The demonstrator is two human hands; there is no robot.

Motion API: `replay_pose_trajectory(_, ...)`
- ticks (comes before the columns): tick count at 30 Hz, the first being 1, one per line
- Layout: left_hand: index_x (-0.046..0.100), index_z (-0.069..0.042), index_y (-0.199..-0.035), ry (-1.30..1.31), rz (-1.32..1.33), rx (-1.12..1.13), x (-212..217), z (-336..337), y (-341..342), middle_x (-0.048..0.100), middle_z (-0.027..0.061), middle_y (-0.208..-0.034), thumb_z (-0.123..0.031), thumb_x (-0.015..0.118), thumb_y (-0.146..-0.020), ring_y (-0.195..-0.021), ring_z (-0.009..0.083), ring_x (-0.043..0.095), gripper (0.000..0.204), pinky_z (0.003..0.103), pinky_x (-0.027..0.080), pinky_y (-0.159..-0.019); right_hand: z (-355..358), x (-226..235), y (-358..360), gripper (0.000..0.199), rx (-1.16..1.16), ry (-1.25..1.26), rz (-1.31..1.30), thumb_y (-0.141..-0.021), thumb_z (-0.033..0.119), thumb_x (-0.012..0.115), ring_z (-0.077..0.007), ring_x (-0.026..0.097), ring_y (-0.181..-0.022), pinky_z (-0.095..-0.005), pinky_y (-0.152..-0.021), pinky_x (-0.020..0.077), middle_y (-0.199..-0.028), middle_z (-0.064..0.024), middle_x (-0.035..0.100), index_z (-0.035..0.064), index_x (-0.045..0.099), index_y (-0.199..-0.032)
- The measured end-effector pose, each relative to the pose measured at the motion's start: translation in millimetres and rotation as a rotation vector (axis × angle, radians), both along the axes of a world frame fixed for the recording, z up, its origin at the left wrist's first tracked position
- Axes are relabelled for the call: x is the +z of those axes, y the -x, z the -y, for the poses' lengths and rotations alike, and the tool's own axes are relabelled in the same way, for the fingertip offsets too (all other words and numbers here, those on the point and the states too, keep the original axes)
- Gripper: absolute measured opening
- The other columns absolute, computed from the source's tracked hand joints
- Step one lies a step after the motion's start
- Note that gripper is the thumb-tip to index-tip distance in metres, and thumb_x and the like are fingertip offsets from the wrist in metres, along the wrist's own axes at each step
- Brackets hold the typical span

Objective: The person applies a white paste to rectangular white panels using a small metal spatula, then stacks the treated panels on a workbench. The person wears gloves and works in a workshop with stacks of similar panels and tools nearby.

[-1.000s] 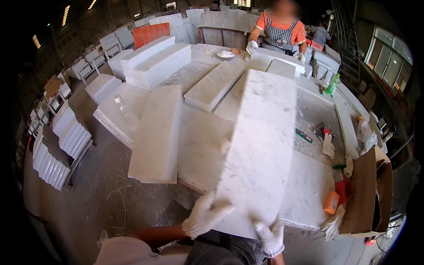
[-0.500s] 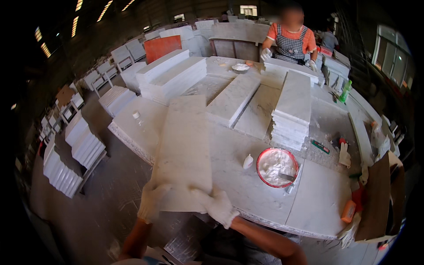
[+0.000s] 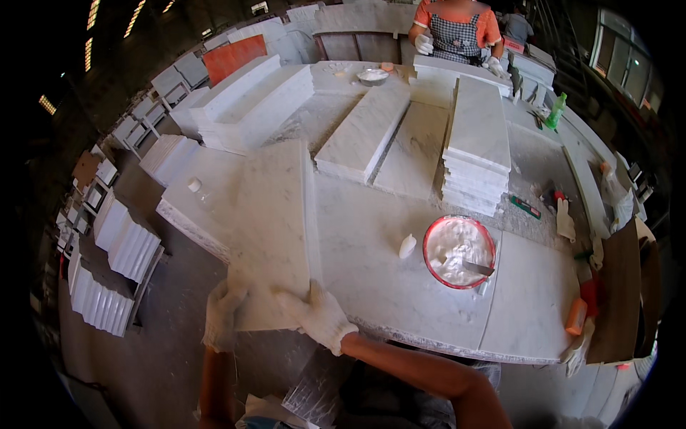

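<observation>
Pale worktable (image 3: 379, 286), stacked slabs (image 3: 275, 229), red-rimmed bowl (image 3: 426, 250)

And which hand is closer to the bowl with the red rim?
The right hand: it holds the slab's near end, left of the bowl. The left hand is farther left, at the slab's near left corner.

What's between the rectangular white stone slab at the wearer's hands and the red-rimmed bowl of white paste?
Head view: small white bottle-like object on pale stone tabletop, nearer the bowl than the slab.
</observation>
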State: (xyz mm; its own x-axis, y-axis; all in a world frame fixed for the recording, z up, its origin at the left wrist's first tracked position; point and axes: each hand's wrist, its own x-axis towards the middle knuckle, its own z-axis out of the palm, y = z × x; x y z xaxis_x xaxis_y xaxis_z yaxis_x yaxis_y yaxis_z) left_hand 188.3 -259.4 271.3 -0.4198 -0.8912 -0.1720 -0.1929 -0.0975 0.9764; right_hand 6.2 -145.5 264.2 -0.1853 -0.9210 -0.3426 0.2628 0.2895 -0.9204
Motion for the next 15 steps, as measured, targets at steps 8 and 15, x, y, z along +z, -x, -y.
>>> replay_pose_trajectory(8, 0.060, 0.002, -0.130, 0.002, 0.059, -0.047, -35.4, 32.2, -24.2, 0.067, 0.0069, -0.111, -0.030, 0.063, -0.096, -0.090, 0.0139, 0.064, 0.047, 0.028, 0.052, -0.078, 9.7, -46.5, -12.5, 0.065, -0.060, 0.110, -0.288, -0.096, 0.055, 0.054, -0.0421, 0.068, -0.094, -0.0454, -0.080, 0.0531, -0.098, -0.0266, 0.070, -0.0075, 0.061, -0.114)
replay_pose_trajectory(15, 0.057, 0.005, -0.132, -0.050, -0.044, -0.145, -26.2, 23.6, -6.2, 0.065, 0.0078, -0.119, -0.028, 0.058, -0.102, -0.101, 0.0138, 0.062, 0.045, 0.028, 0.051, -0.087, -42.4, -13.8, 30.7, 0.043, 0.192, 0.131, -0.935, -0.097, 0.048, 0.055, -0.0367, 0.068, -0.083, -0.0478, -0.071, 0.0526, -0.086, -0.0168, 0.069, 0.0059, 0.064, -0.100)
